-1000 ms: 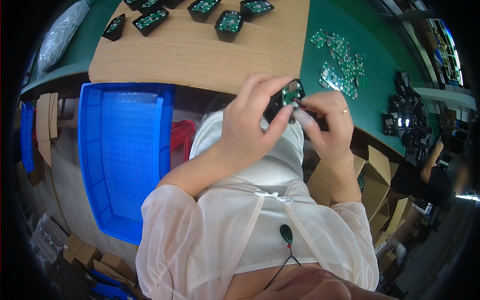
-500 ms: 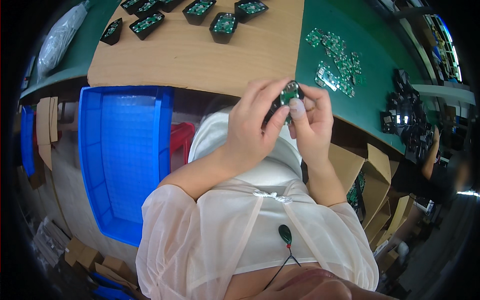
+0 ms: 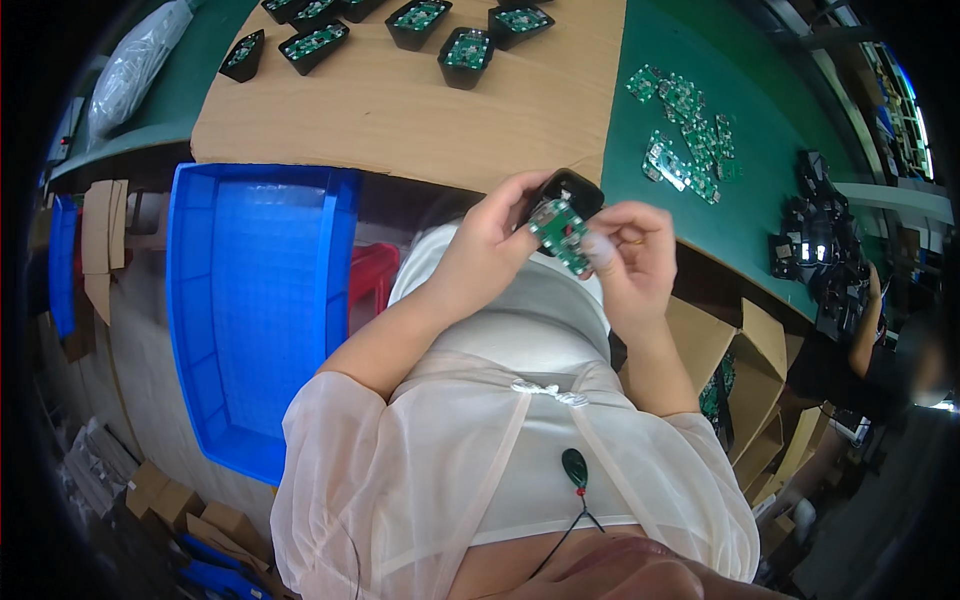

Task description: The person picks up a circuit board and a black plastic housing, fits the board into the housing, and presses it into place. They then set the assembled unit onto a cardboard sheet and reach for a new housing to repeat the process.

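Note:
In front of me, off the table's near edge, my left hand [image 3: 497, 228] grips a black plastic housing [image 3: 577, 188] with its open side showing. A green circuit board [image 3: 560, 235] lies tilted across the near side of that housing, partly out of it. My right hand [image 3: 637, 247] pinches the board's right end between thumb and fingers. Some of the left fingers are hidden behind the housing. Several black housings with boards in them [image 3: 466, 55] stand at the far side of the brown board on the table.
Loose green circuit boards [image 3: 690, 130] lie on the green mat [image 3: 615, 180] to the right. Beyond are piled black housings [image 3: 822, 240]. A blue crate [image 3: 345, 240] stands at left, an open cardboard box [image 3: 690, 345] at right. A person's arm [image 3: 862, 330] shows at far right.
The circuit board was upright and close against the housing; it now tilts out of it, and more of the housing's inside shows. The right hand has shifted slightly toward the near right.

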### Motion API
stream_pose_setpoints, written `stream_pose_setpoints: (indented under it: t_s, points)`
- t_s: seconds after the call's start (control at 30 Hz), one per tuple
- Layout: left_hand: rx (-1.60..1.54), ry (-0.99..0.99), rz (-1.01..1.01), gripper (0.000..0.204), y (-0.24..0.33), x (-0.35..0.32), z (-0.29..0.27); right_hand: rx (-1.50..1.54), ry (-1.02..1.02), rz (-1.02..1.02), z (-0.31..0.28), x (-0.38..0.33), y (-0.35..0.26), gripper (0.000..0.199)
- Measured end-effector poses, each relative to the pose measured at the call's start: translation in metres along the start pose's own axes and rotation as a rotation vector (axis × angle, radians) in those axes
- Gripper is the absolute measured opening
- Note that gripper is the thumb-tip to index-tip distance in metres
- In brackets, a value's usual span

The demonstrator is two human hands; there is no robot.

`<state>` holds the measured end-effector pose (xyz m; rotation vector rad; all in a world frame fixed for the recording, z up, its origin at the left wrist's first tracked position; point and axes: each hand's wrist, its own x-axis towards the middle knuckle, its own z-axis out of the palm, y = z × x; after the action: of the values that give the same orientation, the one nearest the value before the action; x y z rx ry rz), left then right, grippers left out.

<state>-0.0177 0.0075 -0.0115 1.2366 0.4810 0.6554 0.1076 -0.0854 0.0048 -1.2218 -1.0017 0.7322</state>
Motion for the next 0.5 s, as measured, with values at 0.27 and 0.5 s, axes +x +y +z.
stream_pose_setpoints:
  t_s: [0.27,0.5]
  points:
    - [-0.355,-0.151,-0.175,0.035,-0.012,0.011,-0.012,-0.653,-0.103,-0.296,0.003,0.003,-0.012,0.017]
    - [-0.315,0.017,-0.12,0.033,-0.011,0.01,-0.011,-0.912,-0.218,-0.474,0.006,0.016,-0.032,0.032]
